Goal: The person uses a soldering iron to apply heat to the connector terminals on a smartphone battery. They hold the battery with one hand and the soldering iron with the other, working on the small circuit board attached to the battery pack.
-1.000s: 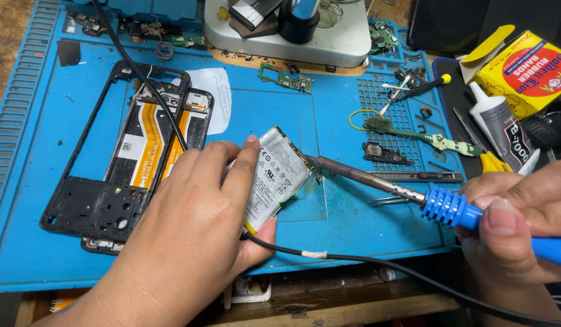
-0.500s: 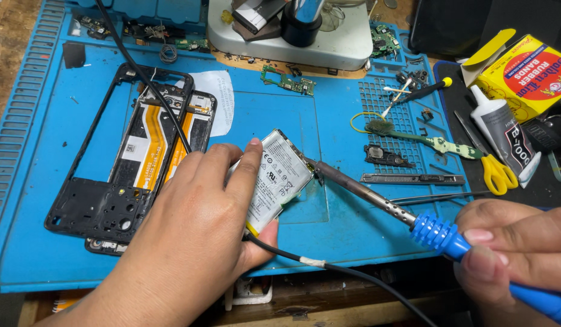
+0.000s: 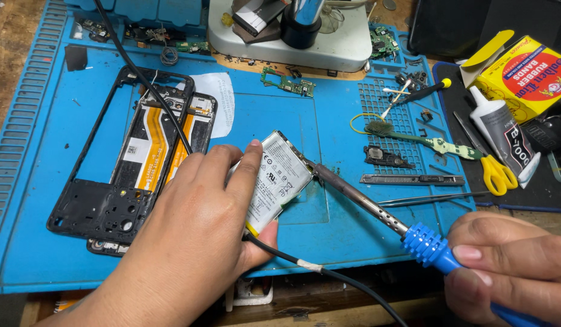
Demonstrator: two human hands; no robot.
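Observation:
My left hand [image 3: 190, 236] grips a flat silver-white phone battery [image 3: 275, 178], tilted on the blue work mat [image 3: 329, 127], with thumb below and fingers along its left edge. My right hand [image 3: 513, 272] holds the blue handle of a soldering iron [image 3: 377, 209]. The iron's metal tip touches the battery's upper right corner. A black cable [image 3: 329, 272] runs under my left hand toward the front edge. To the left lies an opened phone body [image 3: 147, 151] with orange flex cables under a black frame.
A microscope base [image 3: 292, 36] stands at the back. Small circuit boards, a brush, tweezers [image 3: 432, 197], yellow-handled scissors [image 3: 495, 169], a glue tube [image 3: 504, 142] and a yellow-red box [image 3: 525, 72] lie on the right. The mat's front edge meets a wooden bench.
My right hand and the soldering iron shifted slightly, the tip closing onto the battery's corner. My left hand keeps the battery in the same place.

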